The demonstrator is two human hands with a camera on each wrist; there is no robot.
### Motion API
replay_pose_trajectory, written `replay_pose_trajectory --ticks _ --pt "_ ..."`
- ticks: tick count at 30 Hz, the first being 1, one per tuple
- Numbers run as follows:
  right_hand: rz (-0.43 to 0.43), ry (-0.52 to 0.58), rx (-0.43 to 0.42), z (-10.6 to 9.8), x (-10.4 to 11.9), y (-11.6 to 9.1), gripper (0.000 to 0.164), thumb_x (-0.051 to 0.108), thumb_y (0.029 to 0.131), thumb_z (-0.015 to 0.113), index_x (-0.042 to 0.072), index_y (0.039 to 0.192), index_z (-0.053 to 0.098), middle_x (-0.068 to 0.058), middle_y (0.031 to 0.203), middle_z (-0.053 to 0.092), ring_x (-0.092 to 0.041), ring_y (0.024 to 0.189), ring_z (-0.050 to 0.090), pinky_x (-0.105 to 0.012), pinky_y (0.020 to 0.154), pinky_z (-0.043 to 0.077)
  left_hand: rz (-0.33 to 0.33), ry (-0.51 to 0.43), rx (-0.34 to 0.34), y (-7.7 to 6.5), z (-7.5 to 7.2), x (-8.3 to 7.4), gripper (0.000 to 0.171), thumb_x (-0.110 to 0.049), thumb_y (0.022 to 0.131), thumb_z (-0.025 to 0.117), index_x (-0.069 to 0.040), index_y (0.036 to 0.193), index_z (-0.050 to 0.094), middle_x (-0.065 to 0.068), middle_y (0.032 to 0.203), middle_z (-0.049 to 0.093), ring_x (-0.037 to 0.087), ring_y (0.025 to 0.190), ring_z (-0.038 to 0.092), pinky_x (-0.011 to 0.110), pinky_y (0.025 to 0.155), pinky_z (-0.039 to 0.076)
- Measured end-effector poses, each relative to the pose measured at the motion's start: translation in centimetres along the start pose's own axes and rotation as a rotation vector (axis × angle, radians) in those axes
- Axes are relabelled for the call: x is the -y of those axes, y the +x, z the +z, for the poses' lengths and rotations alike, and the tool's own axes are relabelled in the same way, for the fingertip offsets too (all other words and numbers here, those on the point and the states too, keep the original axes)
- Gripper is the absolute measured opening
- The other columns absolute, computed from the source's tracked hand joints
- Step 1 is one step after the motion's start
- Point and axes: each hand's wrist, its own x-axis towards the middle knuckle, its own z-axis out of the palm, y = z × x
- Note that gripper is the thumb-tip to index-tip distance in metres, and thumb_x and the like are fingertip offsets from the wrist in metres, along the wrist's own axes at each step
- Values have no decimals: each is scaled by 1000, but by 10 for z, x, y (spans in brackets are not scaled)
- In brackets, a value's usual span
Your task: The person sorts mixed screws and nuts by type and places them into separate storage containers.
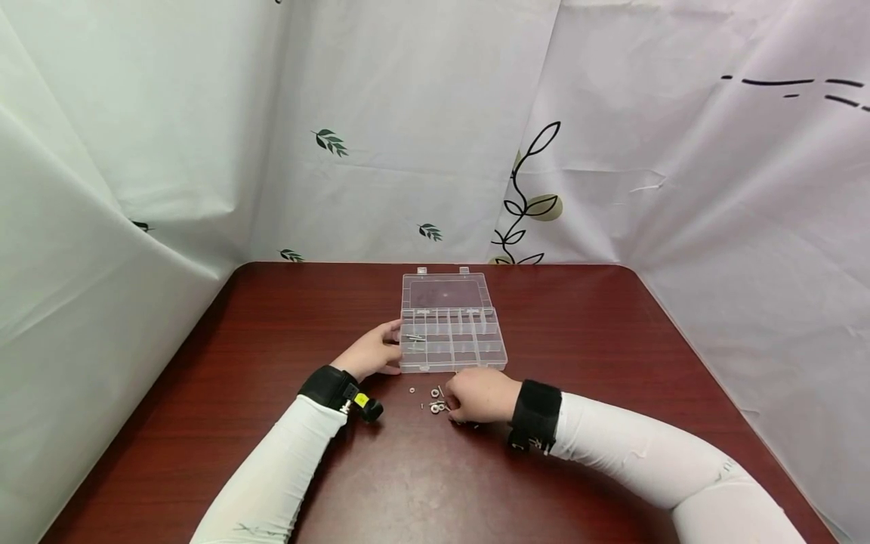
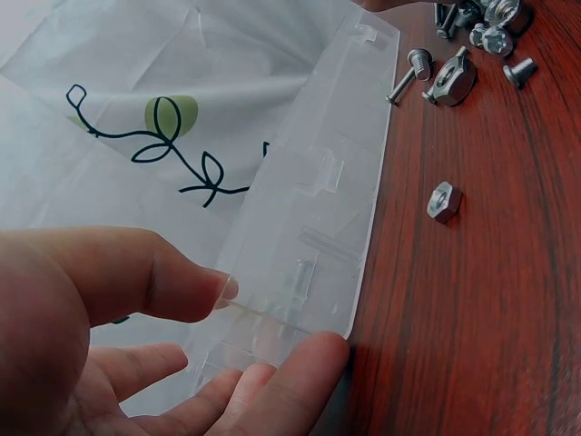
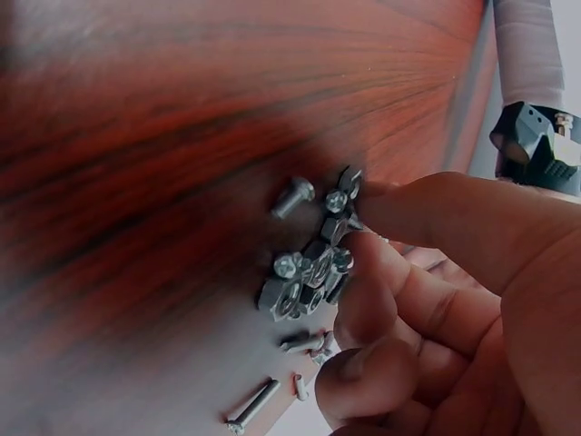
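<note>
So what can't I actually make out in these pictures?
Head view: metal pieces in the clear box, too small to count.
Head view: nuts and screws, partly covered by the right hand.
Right wrist view: whether the fingers pinch anything, since they hide their own grip.
Left wrist view: some nuts and screws, cut off by the top edge.

In the head view, the right hand hides some nuts and screws, and the tiniest bits are too small to name. The left wrist view's edges cut off the left hand.
</note>
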Motion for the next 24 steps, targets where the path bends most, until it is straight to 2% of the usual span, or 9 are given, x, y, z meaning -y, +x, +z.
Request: replay_pose_trajectory --ticks 13,17,24 --pt "14 31 8 -1 1 0 27 15 78 71 24 60 53 14 55 45 -3 51 43 -21 46 34 -3 -8 -6 -1 1 -1 78 6 87 51 -6 158 22 27 138 41 29 97 59 45 78 58" --pt "27 48 3 -5 -1 1 26 15 79 70 23 61 52 14 55 44 -4 51 42 -21 47 32 -4 -4 -3 0 0 0 77 6 87 51 -6 158 22 27 138 41 29 97 60 44 78 58" --pt "25 1 -44 -20 -6 8 23 20 82 69 24 64 55 13 59 48 -6 54 43 -24 51 37 5 5 8 0 -1 1 76 6 88 51 -5 158 21 27 139 41 29 97 61 45 78 58"
